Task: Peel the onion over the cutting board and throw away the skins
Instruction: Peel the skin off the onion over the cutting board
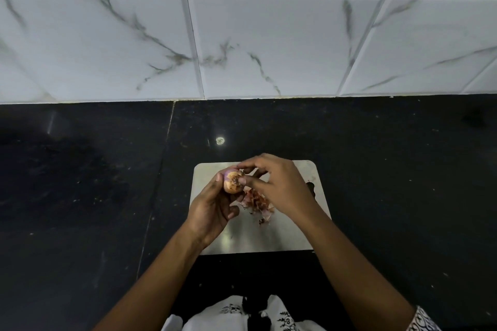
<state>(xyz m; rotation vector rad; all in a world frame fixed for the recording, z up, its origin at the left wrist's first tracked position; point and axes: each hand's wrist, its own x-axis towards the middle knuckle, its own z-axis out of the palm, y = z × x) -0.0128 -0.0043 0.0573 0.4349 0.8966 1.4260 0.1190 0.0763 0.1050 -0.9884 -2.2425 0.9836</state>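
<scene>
Hands counted: two. Left hand (212,209), just left of frame centre, curls round the one onion (231,183), held above the single cutting board (269,236). Purple flesh shows on top, tan skin lower down: peeling partway, I judge. One pile of skins (256,200) lies on the board, not yet binned. Right hand (279,185) pinches the onion's root end.

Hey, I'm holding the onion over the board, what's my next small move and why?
Probably pull the right hand away to strip a flake: it pinches the root end of the onion, held by the left hand, where brownish skin shows. Drop it onto the skins on the cutting board.
</scene>
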